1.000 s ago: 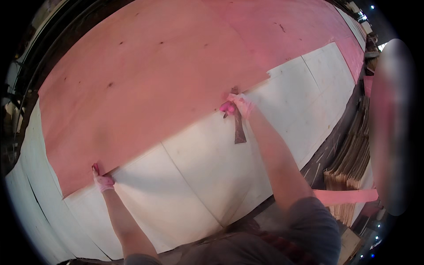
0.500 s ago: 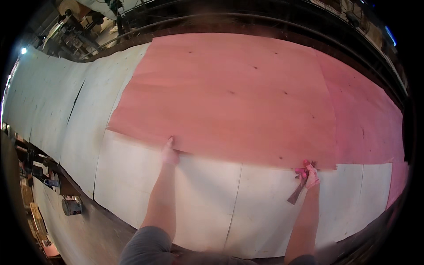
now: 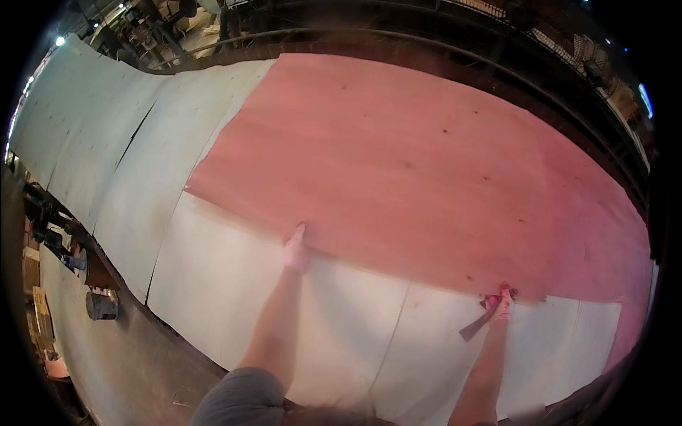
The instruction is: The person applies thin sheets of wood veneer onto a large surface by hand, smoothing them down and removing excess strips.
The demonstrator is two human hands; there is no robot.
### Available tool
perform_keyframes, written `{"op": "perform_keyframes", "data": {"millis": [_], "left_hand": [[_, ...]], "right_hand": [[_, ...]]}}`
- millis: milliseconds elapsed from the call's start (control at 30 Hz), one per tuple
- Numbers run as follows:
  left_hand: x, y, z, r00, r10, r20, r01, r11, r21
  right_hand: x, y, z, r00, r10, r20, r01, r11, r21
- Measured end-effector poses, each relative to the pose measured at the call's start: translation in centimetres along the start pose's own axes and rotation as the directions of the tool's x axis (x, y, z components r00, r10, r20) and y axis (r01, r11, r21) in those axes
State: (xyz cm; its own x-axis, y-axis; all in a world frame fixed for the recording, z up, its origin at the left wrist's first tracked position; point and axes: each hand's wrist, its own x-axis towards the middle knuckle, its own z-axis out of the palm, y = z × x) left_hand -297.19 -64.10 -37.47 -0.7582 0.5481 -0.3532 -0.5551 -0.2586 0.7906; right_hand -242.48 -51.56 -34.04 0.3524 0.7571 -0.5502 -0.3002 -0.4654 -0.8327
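Note:
A large thin pink-red sheet, apparently wood veneer, with several dark knots lies over pale sheets. Its near edge is slightly raised on the left and casts a soft shadow. My left hand pinches that near edge left of its middle. Close to the sheet's near right corner, my right hand grips the edge too. The same hand also holds a flat brownish tool, which points down and left; its exact kind is unclear, as the fingers hide its upper part.
A second pink-red sheet lies at the right. More pale sheets, one with a dark split, stretch far left. A bucket sits on the grey surface at lower left. A dark rail runs behind the far edge.
The head view has tilted, so the sheets slope more down to the right. Both hands keep their hold on the pink-red sheet's near edge; the tool stays in my right hand.

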Motion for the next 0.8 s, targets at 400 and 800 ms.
{"op": "perform_keyframes", "data": {"millis": [400,800], "left_hand": [[-20.0,15.7,-12.1,0.886,0.193,0.422,-0.39,-0.181,0.903],[-18.4,17.0,-22.9,0.979,-0.088,0.184,0.041,0.968,0.246]], "right_hand": [[-28.5,13.6,1.8,0.533,0.414,0.738,-0.247,0.91,-0.333],[-37.8,22.2,9.1,0.742,0.463,0.485,-0.408,0.886,-0.221]]}}
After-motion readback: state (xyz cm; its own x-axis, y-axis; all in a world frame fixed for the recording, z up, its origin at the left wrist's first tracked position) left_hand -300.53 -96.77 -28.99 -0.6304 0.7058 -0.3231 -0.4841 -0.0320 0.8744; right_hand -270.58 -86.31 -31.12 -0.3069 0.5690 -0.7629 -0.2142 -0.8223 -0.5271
